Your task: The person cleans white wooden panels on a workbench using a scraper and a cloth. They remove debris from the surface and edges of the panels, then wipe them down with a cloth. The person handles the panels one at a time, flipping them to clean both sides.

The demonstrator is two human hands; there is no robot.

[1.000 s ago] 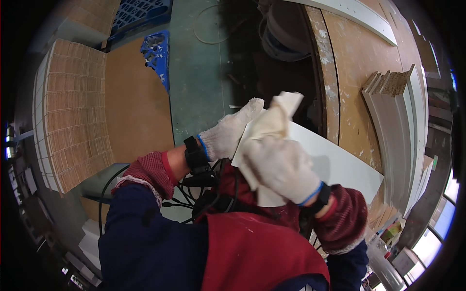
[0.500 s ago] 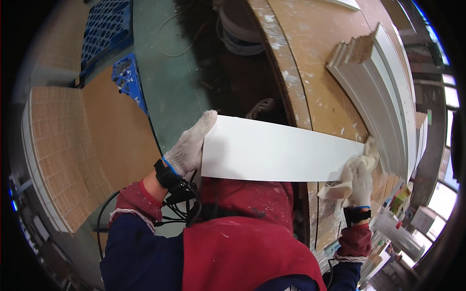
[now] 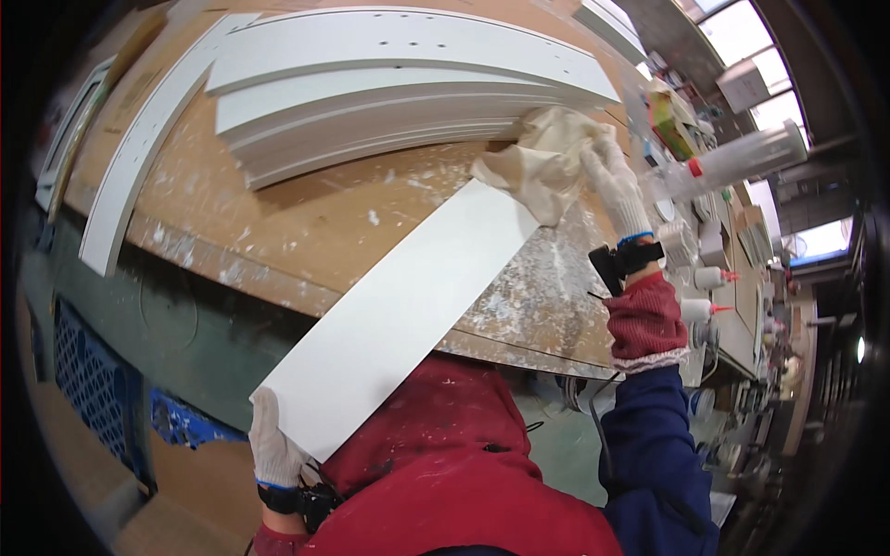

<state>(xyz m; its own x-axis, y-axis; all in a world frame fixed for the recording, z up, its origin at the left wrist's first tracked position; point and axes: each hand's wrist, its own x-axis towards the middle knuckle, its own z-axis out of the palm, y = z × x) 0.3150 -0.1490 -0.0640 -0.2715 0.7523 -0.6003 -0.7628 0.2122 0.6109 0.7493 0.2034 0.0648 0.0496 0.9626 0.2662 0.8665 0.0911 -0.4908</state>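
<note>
A long white board (image 3: 394, 320) slants from my lap up onto the paint-spattered workbench (image 3: 533, 306). At its lower end my left hand (image 3: 275, 440), in a white knit glove, grips the board by its edge. My right hand (image 3: 614, 181), gloved the same way, is closed on a crumpled cream cloth (image 3: 542, 162). That cloth lies over the far end of the board and hides its corner. Just behind stands a stack of white panels (image 3: 371, 116); the top one has small dark holes.
A narrow white strip (image 3: 148, 153) lies on the bench at the left. Blue plastic pallets (image 3: 88, 371) are on the floor at lower left. To the right are a clear plastic cylinder (image 3: 746, 159) and white bottles with red tips (image 3: 712, 278).
My view has turned toward the bench and the panel stack. The board now slants up to the right, and my right hand with the cloth is at its far end.
</note>
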